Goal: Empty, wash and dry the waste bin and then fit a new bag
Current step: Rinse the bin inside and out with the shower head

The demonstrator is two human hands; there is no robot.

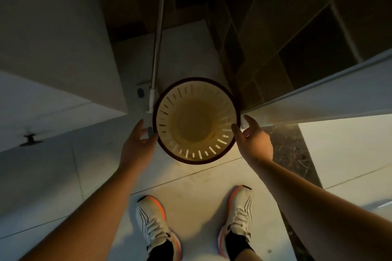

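I look straight down into the round waste bin (196, 121), cream inside with slits in its wall and a dark rim. It holds no bag and no rubbish. It stands on the pale floor tiles just ahead of my feet. My left hand (137, 144) is at the rim's left side, fingers loosely spread, thumb tip touching the rim. My right hand (253, 139) is at the rim's right side, thumb over the rim's edge and fingers outside it, loosely apart. Neither hand is closed round the bin.
A mop (156, 53) leans upright just behind the bin, its base on the floor. A white cabinet (53, 48) rises on the left and a white door edge (318, 95) on the right. Dark wall tiles lie beyond. My two trainers (156, 224) stand below the bin.
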